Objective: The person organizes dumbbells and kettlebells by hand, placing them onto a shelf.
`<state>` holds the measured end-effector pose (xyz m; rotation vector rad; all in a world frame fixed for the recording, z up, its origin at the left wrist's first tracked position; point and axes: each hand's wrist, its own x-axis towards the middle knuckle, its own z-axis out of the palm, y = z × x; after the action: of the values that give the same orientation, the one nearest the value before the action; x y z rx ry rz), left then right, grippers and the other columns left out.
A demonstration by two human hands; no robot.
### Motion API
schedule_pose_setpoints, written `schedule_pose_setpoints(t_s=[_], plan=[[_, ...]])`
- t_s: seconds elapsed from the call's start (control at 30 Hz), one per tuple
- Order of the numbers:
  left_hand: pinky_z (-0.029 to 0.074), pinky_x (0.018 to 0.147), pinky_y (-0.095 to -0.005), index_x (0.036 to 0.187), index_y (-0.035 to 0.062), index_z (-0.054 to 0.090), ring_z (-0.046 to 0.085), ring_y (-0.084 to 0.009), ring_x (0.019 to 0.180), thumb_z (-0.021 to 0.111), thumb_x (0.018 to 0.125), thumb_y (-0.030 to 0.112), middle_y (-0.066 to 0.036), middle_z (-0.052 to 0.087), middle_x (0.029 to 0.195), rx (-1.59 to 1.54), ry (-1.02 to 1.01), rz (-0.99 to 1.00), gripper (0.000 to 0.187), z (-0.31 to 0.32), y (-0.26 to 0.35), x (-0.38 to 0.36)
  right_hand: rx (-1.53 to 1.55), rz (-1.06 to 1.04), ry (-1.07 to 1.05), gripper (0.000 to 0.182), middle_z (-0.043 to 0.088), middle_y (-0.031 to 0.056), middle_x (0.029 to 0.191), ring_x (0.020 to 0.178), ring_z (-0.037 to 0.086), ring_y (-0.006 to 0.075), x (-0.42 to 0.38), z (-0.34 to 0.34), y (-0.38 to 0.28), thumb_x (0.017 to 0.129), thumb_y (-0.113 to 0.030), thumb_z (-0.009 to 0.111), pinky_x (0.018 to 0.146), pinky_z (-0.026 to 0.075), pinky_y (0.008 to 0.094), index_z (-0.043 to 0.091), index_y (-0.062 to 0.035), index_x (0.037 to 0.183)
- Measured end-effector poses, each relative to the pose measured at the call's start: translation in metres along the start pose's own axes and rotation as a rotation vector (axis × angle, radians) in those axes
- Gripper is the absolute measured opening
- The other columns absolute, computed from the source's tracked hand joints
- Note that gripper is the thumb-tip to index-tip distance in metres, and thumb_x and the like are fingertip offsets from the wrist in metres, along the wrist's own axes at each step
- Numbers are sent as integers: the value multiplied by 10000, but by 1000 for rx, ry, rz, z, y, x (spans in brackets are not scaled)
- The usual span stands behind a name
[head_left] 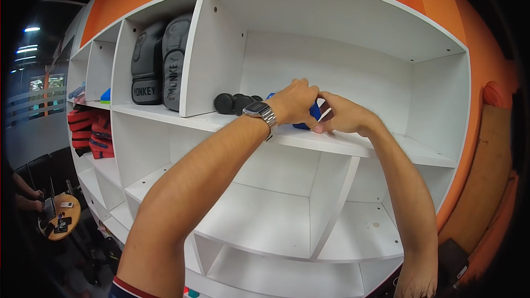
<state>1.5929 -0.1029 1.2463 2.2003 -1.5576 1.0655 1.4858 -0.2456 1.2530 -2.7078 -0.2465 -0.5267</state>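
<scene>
A blue object (315, 111) with a smooth surface stands on the upper shelf, mostly covered by my hands, so its kind is hard to make out. My left hand (297, 102), with a metal-band watch (260, 112) on the wrist, is closed over its top and near side. From the right, my right hand (345, 113) grips its edge with bent fingers above and the thumb low near the shelf. Several black dumbbells (224, 104) lie to the left of my left hand, partly hidden behind the wrist.
The white shelf unit (331, 142) has upright dividers and a raised front edge line. Grey boxing gloves (147, 66) stand in the left compartment. Red and black pads (101, 137) sit farther left. A person's hands (36, 198) are at a small round table (70, 215).
</scene>
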Motion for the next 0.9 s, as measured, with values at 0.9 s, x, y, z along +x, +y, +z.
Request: schedule_pose_setpoints(t_s=[0.9], plan=[[483, 863, -422, 917, -39, 620, 596, -365, 1011, 752, 686, -2, -206, 627, 1006, -101, 86, 116, 269, 3, -6, -11, -281, -43, 337, 266, 662, 212, 884, 858, 647, 336, 24, 21, 11, 758, -98, 791, 773, 478, 425, 642, 51, 919]])
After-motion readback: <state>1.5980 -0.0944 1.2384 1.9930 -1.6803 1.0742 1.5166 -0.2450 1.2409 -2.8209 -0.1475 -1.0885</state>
